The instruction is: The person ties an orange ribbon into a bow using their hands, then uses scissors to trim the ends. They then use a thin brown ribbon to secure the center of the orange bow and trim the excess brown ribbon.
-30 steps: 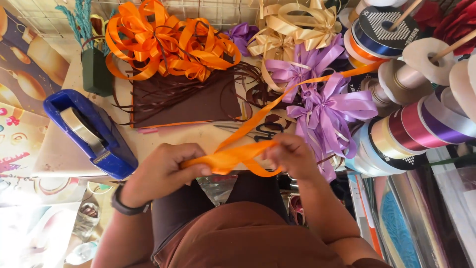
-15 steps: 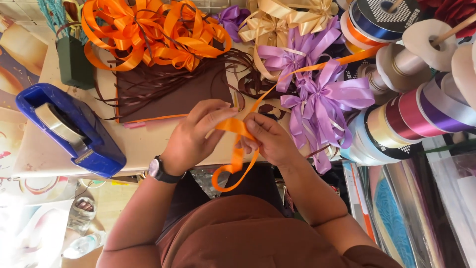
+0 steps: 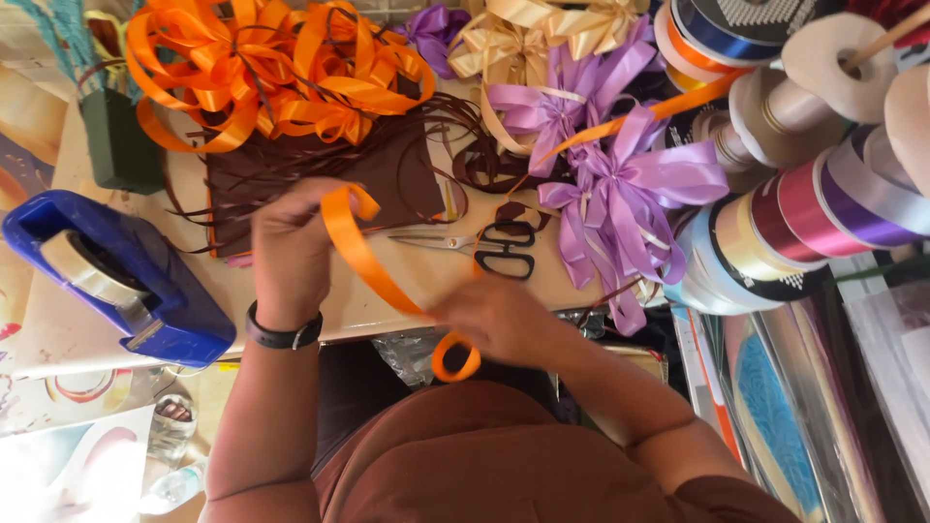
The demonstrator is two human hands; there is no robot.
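Above the table edge, left hand [image 3: 291, 254] pinches orange ribbon [image 3: 373, 261] at its upper loop; right hand [image 3: 494, 320] grips the lower curl. Ribbon looks light, springy, slick; best held pinched flat at the folds.

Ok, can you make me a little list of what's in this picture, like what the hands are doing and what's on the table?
left hand: raised over the table, pinching one end of the orange ribbon
right hand: lower down, gripping the same ribbon where it curls into a small loop
scissors: lying flat on the table, black handles, untouched
tape dispenser: blue, at the table's left edge
finished bows: orange bows, purple bows, cream bows
ribbon spools: stacked at the right, many colours
brown ribbon strips: under the orange bows
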